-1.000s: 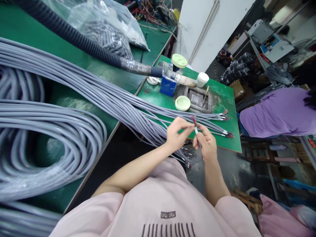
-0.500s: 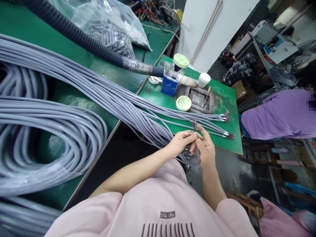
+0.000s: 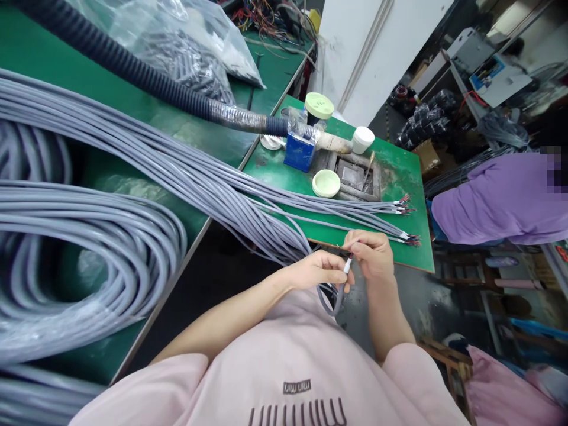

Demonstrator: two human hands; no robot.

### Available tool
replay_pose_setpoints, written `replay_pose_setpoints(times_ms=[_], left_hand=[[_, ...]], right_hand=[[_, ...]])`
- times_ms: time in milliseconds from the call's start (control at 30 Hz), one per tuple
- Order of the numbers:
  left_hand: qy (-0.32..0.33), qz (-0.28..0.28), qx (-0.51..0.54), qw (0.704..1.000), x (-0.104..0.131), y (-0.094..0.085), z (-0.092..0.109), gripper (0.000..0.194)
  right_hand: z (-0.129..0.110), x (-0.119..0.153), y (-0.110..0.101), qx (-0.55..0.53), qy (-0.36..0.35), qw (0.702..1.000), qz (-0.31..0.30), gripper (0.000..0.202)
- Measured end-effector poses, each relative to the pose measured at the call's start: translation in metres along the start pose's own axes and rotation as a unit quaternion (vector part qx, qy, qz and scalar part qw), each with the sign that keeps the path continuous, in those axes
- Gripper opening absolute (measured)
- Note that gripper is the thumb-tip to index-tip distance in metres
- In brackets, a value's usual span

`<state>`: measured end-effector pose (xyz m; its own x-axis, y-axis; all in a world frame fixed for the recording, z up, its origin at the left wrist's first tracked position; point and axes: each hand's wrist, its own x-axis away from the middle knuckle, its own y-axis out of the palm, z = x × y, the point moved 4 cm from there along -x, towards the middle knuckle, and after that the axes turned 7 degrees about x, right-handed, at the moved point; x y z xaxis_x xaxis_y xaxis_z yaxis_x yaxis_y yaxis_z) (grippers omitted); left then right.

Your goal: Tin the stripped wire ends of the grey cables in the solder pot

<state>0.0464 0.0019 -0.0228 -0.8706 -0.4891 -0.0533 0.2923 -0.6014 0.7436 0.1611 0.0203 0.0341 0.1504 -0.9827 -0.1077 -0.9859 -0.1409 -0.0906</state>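
My left hand [image 3: 326,269] is closed on a grey cable [image 3: 327,306] near its white-wrapped end, the cable curving in a loop below the fingers. My right hand [image 3: 369,251] pinches the thin coloured wires that come out of that end, just above the white wrap [image 3: 348,264]. Beyond the hands, other grey cables [image 3: 284,198] run across the green table, and their stripped ends [image 3: 404,204] with dark and red wires lie near its right side.
On the green table [image 3: 408,177] stand a blue box [image 3: 299,151], a white cup [image 3: 362,139], a pale green dish [image 3: 326,183] and a soldering pot [image 3: 354,175]. A black hose [image 3: 177,94] crosses above coiled cables [image 3: 133,236]. A person in purple [image 3: 501,198] is at the right.
My right hand has closed on the wires, its fingers now bent over the cable end. The white wrap has come into view between the hands, and the cable loop is lower left.
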Motion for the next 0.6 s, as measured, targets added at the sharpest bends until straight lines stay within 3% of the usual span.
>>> replay_pose_setpoints(times_ms=[133, 233, 333, 433, 500, 600], left_hand=[[-0.024, -0.037, -0.009, 0.999, 0.007, 0.006, -0.001, 0.038], [-0.012, -0.001, 0.0, 1.0, 0.007, -0.002, -0.009, 0.04], [0.027, 0.043, 0.007, 0.999, 0.006, -0.015, -0.011, 0.039], [0.04, 0.036, 0.001, 0.999, 0.006, -0.02, -0.008, 0.038], [0.033, 0.029, -0.001, 0.999, 0.007, -0.021, -0.006, 0.038], [0.027, 0.031, 0.001, 0.999, 0.008, -0.02, -0.006, 0.038]], right_hand=[[-0.001, -0.013, -0.017, -0.076, -0.044, 0.985, 0.146, 0.014], [0.0, -0.019, -0.04, -0.087, -0.061, 0.97, 0.221, 0.012], [0.01, -0.019, -0.038, 0.006, 0.023, 0.994, 0.106, 0.012], [0.02, -0.011, -0.019, 0.05, 0.108, 0.993, -0.026, 0.013], [0.02, -0.009, -0.007, 0.032, 0.122, 0.991, -0.044, 0.014], [0.018, -0.012, 0.005, -0.002, 0.1, 0.995, -0.01, 0.011]])
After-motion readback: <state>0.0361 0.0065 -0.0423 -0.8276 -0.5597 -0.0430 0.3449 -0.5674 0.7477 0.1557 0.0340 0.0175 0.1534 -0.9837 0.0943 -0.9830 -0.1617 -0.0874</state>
